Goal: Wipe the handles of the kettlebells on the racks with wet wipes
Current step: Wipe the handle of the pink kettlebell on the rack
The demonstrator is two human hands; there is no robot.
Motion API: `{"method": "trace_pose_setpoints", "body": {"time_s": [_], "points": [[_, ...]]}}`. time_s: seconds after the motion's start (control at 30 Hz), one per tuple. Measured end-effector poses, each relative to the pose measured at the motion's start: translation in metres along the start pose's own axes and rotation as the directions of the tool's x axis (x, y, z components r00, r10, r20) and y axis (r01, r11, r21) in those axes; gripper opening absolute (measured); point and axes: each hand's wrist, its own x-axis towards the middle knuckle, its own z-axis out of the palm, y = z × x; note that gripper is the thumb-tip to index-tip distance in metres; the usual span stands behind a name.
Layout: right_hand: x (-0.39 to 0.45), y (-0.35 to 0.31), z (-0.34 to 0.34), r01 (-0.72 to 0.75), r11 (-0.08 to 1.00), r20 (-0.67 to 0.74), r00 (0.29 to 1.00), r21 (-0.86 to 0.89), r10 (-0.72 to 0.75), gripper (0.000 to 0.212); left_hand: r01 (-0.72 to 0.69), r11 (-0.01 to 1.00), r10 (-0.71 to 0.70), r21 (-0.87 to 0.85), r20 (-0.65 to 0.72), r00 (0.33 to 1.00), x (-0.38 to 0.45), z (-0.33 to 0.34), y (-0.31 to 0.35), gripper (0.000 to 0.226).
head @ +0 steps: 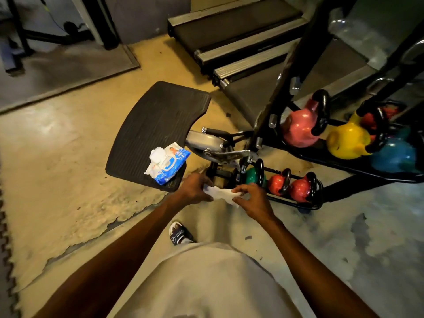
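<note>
A single wide-angle view from the person's head looks steeply down and forward. Both forearms reach in from the bottom edge toward the centre, close to the lens. The floor (57,157) fills the left, and a kettlebell rack (344,161) stands at the right edge, bent by lens distortion.

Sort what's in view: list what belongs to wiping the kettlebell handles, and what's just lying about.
For the job:
wipe, held by left hand and right hand
pack of wipes
kettlebells on the rack

Lying about:
black mat
treadmills
</note>
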Motion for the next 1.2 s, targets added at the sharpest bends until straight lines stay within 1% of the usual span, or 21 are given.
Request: {"method": "trace_pose_setpoints", "body": {"time_s": [0.03,0.1,0.17,0.2,0.27,0.33,0.4,0.43,0.53,0.6,0.63,0.7,0.77,0.8,0.87,0.93,1.0,1.03,1.13,1.17,1.2], "points": [[-0.004,0.009,-0.008,0.036,0.999,-0.032,0.999,-0.041,-0.037,0.027,-0.010,1.000,0.010,0.015,-0.024,1.000,-0.001,0.008,0.011,0.035],[-0.009,0.025,-0.024,0.086,0.995,-0.082,0.993,-0.042,-0.089,0.021,-0.009,1.000,0.011,0.015,-0.107,0.994,-0.004,0.021,0.032,0.023],[-0.016,0.041,-0.042,0.072,0.995,-0.086,0.994,0.062,-0.067,0.020,-0.012,0.998,-0.001,-0.065,-0.192,0.981,-0.006,0.034,0.048,0.023],[-0.019,0.048,-0.051,0.039,0.987,-0.068,0.997,0.158,-0.029,0.021,-0.007,0.988,-0.024,-0.156,-0.196,0.980,-0.007,0.040,0.054,0.026],[-0.027,0.057,-0.066,-0.074,0.921,-0.003,0.997,0.382,0.081,0.019,0.023,0.935,-0.072,-0.353,-0.126,0.989,-0.011,0.047,0.068,0.023],[-0.033,0.068,-0.078,-0.147,0.836,0.044,0.988,0.529,0.146,0.015,-0.004,0.890,-0.031,-0.455,-0.069,0.997,-0.012,0.059,0.083,0.019],[-0.037,0.080,-0.085,-0.160,0.792,0.049,0.986,0.589,0.162,0.019,-0.034,0.834,0.005,-0.550,-0.055,0.998,-0.014,0.071,0.098,0.015],[-0.040,0.086,-0.087,-0.180,0.759,0.057,0.981,0.626,0.185,0.019,-0.025,0.801,-0.004,-0.599,-0.048,0.999,-0.013,0.076,0.104,0.012],[-0.049,0.098,-0.096,-0.277,0.629,0.108,0.950,0.727,0.293,0.018,0.113,0.676,-0.138,-0.728,0.025,0.990,-0.013,0.090,0.126,0.013],[-0.054,0.105,-0.106,-0.360,0.501,0.203,0.918,0.787,0.340,0.025,0.199,0.576,-0.209,-0.792,0.093,0.974,-0.010,0.096,0.135,0.014],[-0.055,0.108,-0.112,-0.388,0.442,0.259,0.909,0.808,0.326,0.028,0.230,0.534,-0.218,-0.814,0.130,0.967,-0.008,0.098,0.138,0.013],[-0.058,0.112,-0.125,-0.401,0.401,0.316,0.911,0.823,0.264,0.032,0.266,0.499,-0.194,-0.825,0.193,0.962,-0.004,0.099,0.146,0.020],[-0.061,0.112,-0.135,-0.378,0.421,0.297,0.923,0.825,0.246,0.038,0.240,0.543,-0.116,-0.805,0.211,0.971,-0.001,0.095,0.156,0.028],[-0.061,0.113,-0.141,-0.347,0.446,0.253,0.932,0.825,0.258,0.039,0.206,0.571,-0.066,-0.795,0.206,0.976,0.002,0.093,0.161,0.034],[-0.060,0.113,-0.152,-0.219,0.527,0.089,0.961,0.821,0.261,0.040,0.115,0.600,0.042,-0.792,0.175,0.984,0.010,0.088,0.169,0.043],[-0.058,0.113,-0.161,-0.056,0.565,-0.081,0.973,0.823,0.215,0.041,0.057,0.570,0.118,-0.820,0.151,0.982,0.018,0.084,0.172,0.045],[-0.060,0.112,-0.169,0.066,0.608,-0.210,0.963,0.791,0.169,0.040,0.041,0.549,0.124,-0.835,0.130,0.984,0.028,0.086,0.174,0.041],[-0.062,0.112,-0.171,0.099,0.640,-0.251,0.956,0.762,0.150,0.042,0.049,0.552,0.093,-0.833,0.120,0.988,0.033,0.089,0.173,0.042],[-0.064,0.115,-0.171,0.085,0.688,-0.253,0.956,0.720,0.147,0.067,0.101,0.536,-0.016,-0.838,0.110,0.994,0.044,0.094,0.172,0.039],[-0.064,0.113,-0.171,0.074,0.703,-0.251,0.956,0.708,0.151,0.069,0.102,0.530,-0.022,-0.841,0.107,0.994,0.046,0.093,0.174,0.039],[-0.062,0.112,-0.172,0.077,0.722,-0.265,0.953,0.688,0.150,0.067,0.094,0.526,-0.020,-0.845,0.098,0.995,0.047,0.091,0.177,0.041]]}}
